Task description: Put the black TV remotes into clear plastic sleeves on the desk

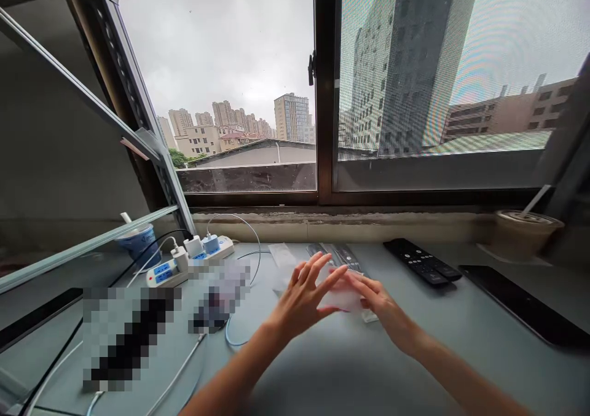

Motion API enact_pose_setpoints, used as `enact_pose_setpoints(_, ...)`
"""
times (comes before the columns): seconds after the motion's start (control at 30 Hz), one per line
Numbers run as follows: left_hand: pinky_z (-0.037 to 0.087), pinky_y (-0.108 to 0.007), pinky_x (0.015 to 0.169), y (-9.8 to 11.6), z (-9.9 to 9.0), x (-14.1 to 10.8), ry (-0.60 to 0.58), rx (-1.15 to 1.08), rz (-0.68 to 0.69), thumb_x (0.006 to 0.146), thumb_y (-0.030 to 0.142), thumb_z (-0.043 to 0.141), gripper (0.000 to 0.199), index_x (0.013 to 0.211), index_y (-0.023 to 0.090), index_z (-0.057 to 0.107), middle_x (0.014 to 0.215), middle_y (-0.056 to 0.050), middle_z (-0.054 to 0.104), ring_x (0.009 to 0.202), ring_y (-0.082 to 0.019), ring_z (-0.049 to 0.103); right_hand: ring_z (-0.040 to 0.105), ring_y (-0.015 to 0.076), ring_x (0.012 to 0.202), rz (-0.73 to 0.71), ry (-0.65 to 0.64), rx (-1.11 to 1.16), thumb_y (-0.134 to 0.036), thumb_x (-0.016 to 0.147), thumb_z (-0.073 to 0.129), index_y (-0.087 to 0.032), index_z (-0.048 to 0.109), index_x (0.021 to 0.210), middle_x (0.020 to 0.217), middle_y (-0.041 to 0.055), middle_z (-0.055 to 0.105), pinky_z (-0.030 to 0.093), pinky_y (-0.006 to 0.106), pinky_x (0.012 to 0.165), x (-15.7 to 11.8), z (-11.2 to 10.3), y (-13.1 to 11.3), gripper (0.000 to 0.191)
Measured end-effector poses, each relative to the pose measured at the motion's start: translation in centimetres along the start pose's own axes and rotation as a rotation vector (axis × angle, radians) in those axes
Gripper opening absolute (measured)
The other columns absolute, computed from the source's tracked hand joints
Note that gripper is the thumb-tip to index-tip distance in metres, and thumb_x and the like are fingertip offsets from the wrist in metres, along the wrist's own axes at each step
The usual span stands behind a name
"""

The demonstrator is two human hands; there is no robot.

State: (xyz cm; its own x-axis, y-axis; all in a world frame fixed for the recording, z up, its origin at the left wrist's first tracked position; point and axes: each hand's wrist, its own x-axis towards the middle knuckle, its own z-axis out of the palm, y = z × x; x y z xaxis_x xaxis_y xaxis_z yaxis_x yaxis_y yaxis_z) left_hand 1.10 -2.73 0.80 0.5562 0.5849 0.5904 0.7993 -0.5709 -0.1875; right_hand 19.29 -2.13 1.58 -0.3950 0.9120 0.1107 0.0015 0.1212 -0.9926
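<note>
My left hand is over the middle of the table with its fingers spread, beside a whitish translucent sheet. On the sheet's other side is my right hand, its fingers closed on the edge; the fingertips are slightly blurred. Part of the sheet is hidden behind my left fingers. Behind both hands lie dark flat pieces in clear wrapping. A clear plastic sleeve rests to their left. Under my right hand a small clear object shows in part.
On the right are a black remote control, a black phone-like slab and a drink cup. A power strip with chargers, white cables and a blue cup stand left, near a metal shelf frame. Blurred-out objects lie in front.
</note>
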Motion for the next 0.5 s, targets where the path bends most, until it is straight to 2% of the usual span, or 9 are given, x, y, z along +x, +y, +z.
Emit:
enact_pose_setpoints(0.13,0.025,-0.032,0.100,-0.6,-0.1,-0.2,-0.020,0.151,0.042,0.087,0.012,0.039,0.055,0.137,0.027,0.021,0.126,-0.004,0.048,0.119,-0.017,0.041,0.058,0.0187,0.079,-0.066,0.046,-0.069,-0.054,0.081,0.041,-0.022,0.069,0.096,0.088,0.0063,0.068,0.045,0.029,0.070,0.4,-0.7,0.1,0.046)
enact_pose_setpoints(0.23,0.026,-0.032,0.099,-1.1,-0.3,-0.3,0.004,0.206,0.041,0.085,0.003,0.033,0.054,0.133,0.029,0.030,0.119,-0.001,0.054,0.113,-0.015,0.047,0.055,0.0153,0.061,-0.099,0.114,-0.096,-0.056,0.079,0.042,-0.016,0.071,0.082,0.066,0.0061,0.064,0.044,0.027,0.060,1.1,-1.8,0.0,0.049)
enact_pose_setpoints(0.3,0.025,-0.032,0.099,-1.4,-0.5,-0.3,0.062,0.224,0.017,0.084,0.001,0.033,0.052,0.128,0.029,0.038,0.119,-0.001,0.055,0.115,-0.016,0.046,0.055,0.0151,0.060,-0.137,0.201,-0.104,-0.056,0.078,0.044,-0.015,0.070,0.073,0.067,0.0071,0.064,0.043,0.026,0.055,1.8,-2.8,0.0,0.049)
enact_pose_setpoints(0.4,0.026,-0.033,0.097,-1.6,-0.7,-0.4,0.152,0.209,-0.016,0.085,0.001,0.034,0.044,0.116,0.029,0.048,0.120,-0.002,0.054,0.119,-0.017,0.042,0.059,0.0185,0.075,-0.120,0.308,-0.181,-0.052,0.080,0.039,-0.017,0.069,0.084,0.088,0.0085,0.066,0.046,0.027,0.059,2.7,-4.7,0.5,0.047)
enact_pose_setpoints(0.5,0.027,-0.034,0.097,-1.4,-0.5,-0.4,0.151,0.124,-0.053,0.085,0.004,0.035,0.032,0.093,0.025,0.057,0.114,-0.001,0.056,0.117,-0.016,0.044,0.059,0.0208,0.083,-0.116,0.495,-0.548,-0.042,0.076,0.046,-0.022,0.067,0.090,0.095,0.0061,0.066,0.045,0.028,0.063,3.4,-7.0,1.2,0.032)
